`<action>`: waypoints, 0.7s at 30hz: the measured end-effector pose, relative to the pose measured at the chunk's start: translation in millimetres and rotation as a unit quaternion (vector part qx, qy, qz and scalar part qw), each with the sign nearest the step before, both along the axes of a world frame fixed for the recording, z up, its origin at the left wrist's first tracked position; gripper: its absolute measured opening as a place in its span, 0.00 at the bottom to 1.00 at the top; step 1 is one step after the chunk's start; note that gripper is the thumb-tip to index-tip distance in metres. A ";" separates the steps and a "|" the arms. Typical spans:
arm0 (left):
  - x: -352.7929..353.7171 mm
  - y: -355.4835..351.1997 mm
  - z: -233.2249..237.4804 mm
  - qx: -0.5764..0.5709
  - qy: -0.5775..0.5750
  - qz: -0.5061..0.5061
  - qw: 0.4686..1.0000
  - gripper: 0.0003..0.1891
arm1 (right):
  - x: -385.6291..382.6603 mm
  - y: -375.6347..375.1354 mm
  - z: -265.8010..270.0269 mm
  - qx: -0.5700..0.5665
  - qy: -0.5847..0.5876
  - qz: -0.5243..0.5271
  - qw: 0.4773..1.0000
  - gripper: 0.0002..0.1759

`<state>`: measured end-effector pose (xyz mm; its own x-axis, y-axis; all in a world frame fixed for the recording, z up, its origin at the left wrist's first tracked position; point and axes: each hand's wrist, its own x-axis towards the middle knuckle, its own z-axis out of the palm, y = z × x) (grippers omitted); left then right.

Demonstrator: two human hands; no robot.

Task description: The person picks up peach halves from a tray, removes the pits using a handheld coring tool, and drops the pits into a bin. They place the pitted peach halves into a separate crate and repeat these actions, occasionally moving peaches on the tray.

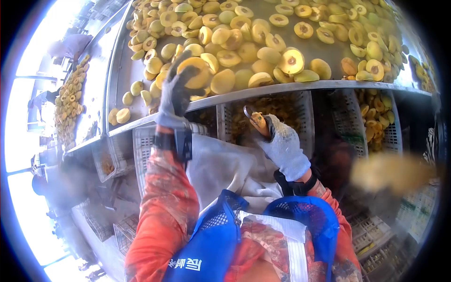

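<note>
My left hand (176, 96), in a grey glove with dark fingers, is at the near edge of the metal table. Its fingers are bent around a yellow peach half (199, 74), which looks larger than those behind it. My right hand (285, 146), in a pale, wet glove, is closed round the yellowish handle of a pitting knife (257, 121). The knife's small curved metal tip points up and left, over a crate (307, 120) of fruit pieces below the table edge. Many cut peach halves (292, 61) lie on the table, some with the stone or its hollow showing.
A raised metal rim (329, 85) runs along the table's near edge. Under it stand plastic crates, one with peach halves (376, 120) at the right. A blurred yellowish shape (392, 171) hangs at the right. Another person (75, 45) is by a fruit heap (70, 101) at far left.
</note>
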<state>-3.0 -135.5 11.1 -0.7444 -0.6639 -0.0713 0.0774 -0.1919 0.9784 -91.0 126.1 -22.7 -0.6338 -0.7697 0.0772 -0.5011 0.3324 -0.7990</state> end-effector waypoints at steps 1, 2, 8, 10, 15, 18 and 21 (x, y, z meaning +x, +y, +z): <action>9.0 13.1 1.1 0.060 0.015 -0.028 0.998 0.26 | 3.3 -7.8 8.1 -0.010 0.021 0.001 1.000 0.23; 15.1 26.9 0.3 0.122 0.030 -0.056 0.991 0.27 | 6.6 -15.3 11.3 -0.029 0.033 0.006 0.999 0.22; 21.9 84.5 -23.9 0.212 0.113 -0.005 0.971 0.23 | 18.2 -28.1 16.9 -0.057 0.115 -0.005 0.992 0.18; 18.1 96.9 -21.0 0.158 0.119 0.027 0.980 0.20 | 22.9 -25.0 12.9 -0.012 0.114 -0.016 0.993 0.17; 9.6 125.5 -9.7 -0.153 0.029 0.131 0.979 0.18 | 41.6 -21.4 8.4 0.054 0.030 -0.035 0.997 0.15; 9.1 133.3 -8.1 -0.203 0.005 0.147 0.968 0.18 | 48.4 -18.8 -1.8 -0.005 -0.012 0.000 1.000 0.17; 10.5 136.4 -12.7 -0.238 -0.002 0.146 0.960 0.17 | 42.1 -15.4 -16.7 -0.036 0.001 0.058 0.998 0.18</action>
<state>7.4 0.8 -1.6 -0.5219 -0.8023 0.2899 0.0564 0.3067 0.9501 -48.9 110.7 -39.4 -0.5403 -0.8306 0.1353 -0.5343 0.2144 -0.8176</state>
